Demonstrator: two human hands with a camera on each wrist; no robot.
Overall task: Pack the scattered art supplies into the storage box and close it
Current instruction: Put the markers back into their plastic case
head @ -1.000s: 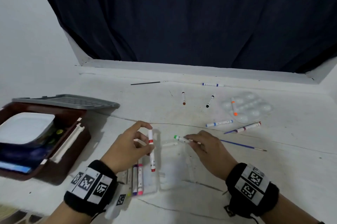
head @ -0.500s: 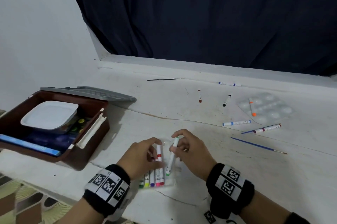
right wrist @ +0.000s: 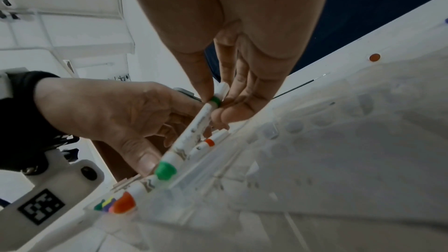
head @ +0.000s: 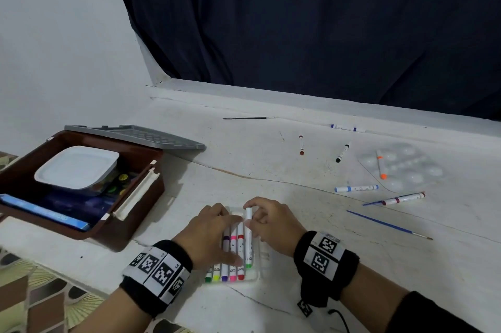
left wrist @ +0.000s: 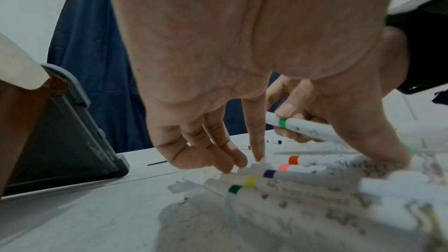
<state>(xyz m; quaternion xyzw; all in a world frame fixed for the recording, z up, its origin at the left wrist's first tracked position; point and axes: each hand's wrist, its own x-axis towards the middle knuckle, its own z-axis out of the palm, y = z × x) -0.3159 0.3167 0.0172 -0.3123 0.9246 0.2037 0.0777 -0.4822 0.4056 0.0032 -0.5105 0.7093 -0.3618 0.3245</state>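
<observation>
Fingers (right wrist: pixel 206 91) of the right hand (head: pixel 273 224) are pinched around the upper end of a white marker with a green cap and green band (head: pixel 248 240), which is held tilted over the right edge of a clear plastic marker tray (head: pixel 256 275) lying on the white tabletop (head: pixel 244 170). In the tray, five white markers are laid side by side, with dark green, yellow, purple, pink and red caps (head: pixel 225 275) pointing toward the person. The left hand (head: pixel 208 235) is spread over these markers, its straight fingers (left wrist: pixel 232 158) resting on their far ends and its thumb lying across their barrels; nothing is gripped by it. To the left, an open brown plastic storage box (head: pixel 130 227) with a grey lid (head: pixel 141 136) folded back is seen; a white square dish (head: pixel 77 167), small paint pots and a blue flat item are held inside it. Farther back and to the right on the tabletop, well apart from the hands, a clear round-welled paint palette (head: pixel 406 167) is seen with an orange-capped marker (head: pixel 381 164) lying on it. Near it lie a blue-banded marker (head: pixel 356 188), a maroon-banded marker (head: pixel 404 198), a black-capped marker (head: pixel 342 152), a brown-capped marker (head: pixel 301 145), another blue-banded marker (head: pixel 348 128), a thin blue paintbrush (head: pixel 389 225) and a thin black paintbrush (head: pixel 248 118). A dark blue curtain (head: pixel 311 21) is hung behind the tabletop.
</observation>
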